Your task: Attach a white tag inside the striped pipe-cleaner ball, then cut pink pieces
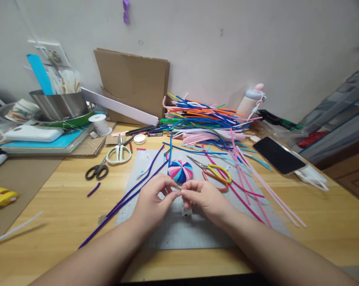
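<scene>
In the head view, the two hands are working close together above a gray mat (155,234), which is lying on the wooden tabletop (322,226). The left hand (159,194) is pinching with thumb and index finger, and the right hand (203,198) is meeting it fingertip to fingertip; both are holding narrowly a small thin piece (178,188), which is too small for me to tell what it is. Just beyond the fingertips, a ball striped in pink, blue, white and purple (180,171) is resting on the mat. To its right, scissors with yellow and orange handles (204,166) are lying near it, their points directed towards it. Purple pipe cleaners (123,203) are stretching from the mat to the tabletop at the left, while pink pipe cleaners (271,187) are lying at the right, near a black smartphone (279,155). Behind, a heap of many-coloured pipe cleaners (209,119) is spreading near the wall.
</scene>
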A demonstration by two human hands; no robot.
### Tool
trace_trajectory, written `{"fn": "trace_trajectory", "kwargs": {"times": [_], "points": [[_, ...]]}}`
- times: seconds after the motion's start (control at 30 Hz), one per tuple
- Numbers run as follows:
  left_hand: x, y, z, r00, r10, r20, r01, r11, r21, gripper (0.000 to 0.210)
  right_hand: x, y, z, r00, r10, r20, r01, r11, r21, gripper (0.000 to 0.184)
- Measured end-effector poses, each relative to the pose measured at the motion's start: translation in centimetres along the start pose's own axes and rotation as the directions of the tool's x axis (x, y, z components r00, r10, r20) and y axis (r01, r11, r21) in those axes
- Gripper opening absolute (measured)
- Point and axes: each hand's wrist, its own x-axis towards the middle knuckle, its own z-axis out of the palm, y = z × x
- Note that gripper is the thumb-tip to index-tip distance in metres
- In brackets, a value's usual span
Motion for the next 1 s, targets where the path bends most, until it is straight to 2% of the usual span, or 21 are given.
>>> {"fn": "trace_trajectory", "kwargs": {"times": [0.5, 0.6, 0.73, 0.9, 1.0], "points": [[-0.3, 0.3, 0.0, 0.996, 0.045, -0.079, -0.045, 0.999, 0.005, 0.007, -0.2, 0.2, 0.1, 0.992, 0.065, 0.107, -0.085, 0.976, 0.201, 0.029], [-0.4, 0.2, 0.1, 0.996, -0.039, -0.08, 0.036, 0.999, -0.031, 0.006, -0.1, 0.3, 0.1, 0.995, 0.046, 0.089, -0.063, 0.979, 0.193, 0.031], [-0.3, 0.0, 0.5, 0.981, -0.194, -0.004, 0.191, 0.971, -0.146, 0.009, -0.1, 0.3, 0.2, 1.0, -0.019, 0.011, 0.018, 0.996, 0.086, 0.032], [-0.1, -0.1, 0.9, 0.913, -0.4, 0.074, 0.403, 0.861, -0.311, 0.015, -0.1, 0.1, 0.4, 0.989, -0.122, -0.08, 0.114, 0.989, -0.096, 0.033], [0.0, 0.0, 1.0, 0.893, -0.44, 0.096, 0.444, 0.828, -0.343, 0.018, -0.1, 0.1, 0.5, 0.987, -0.128, -0.092, 0.118, 0.987, -0.114, 0.032]]}}
